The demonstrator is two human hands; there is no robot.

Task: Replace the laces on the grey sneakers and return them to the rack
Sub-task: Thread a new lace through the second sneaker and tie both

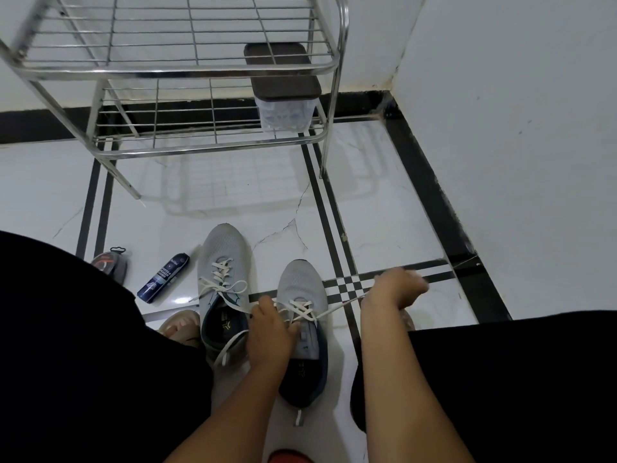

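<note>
Pinching the white lace [337, 307] in our right hand [397, 289], we hold one end stretched taut out to the right of the nearer grey sneaker [300, 285]; the fingers are curled around it, though motion blur hides exactly how they lie. Our left hand [270, 324] rests on that shoe's tongue and eyelets, fingers curled down onto the lacing where the crossings meet, gripping it there.

Both sneakers stand on the white tiled floor [384, 228] between our knees, toes pointing away from us. The second sneaker [220, 252] sits just to the left, touching or nearly touching the first, already laced in white with loose ends trailing over its dark opening. A small pale logo shows on each insole, too small for us to read.

Left of the shoes lies a dark blue spray can [163, 277] on its side; its label carries white lettering that we cannot make out. Beyond it is a small dark pouch [110, 264] with red trim.

Further off stands the metal wire rack [187, 68], against the wall. On its lower shelf sits a clear plastic box [283, 108] with a dark lid, at the right end. Black stripes cross the floor beneath our right wrist.
</note>
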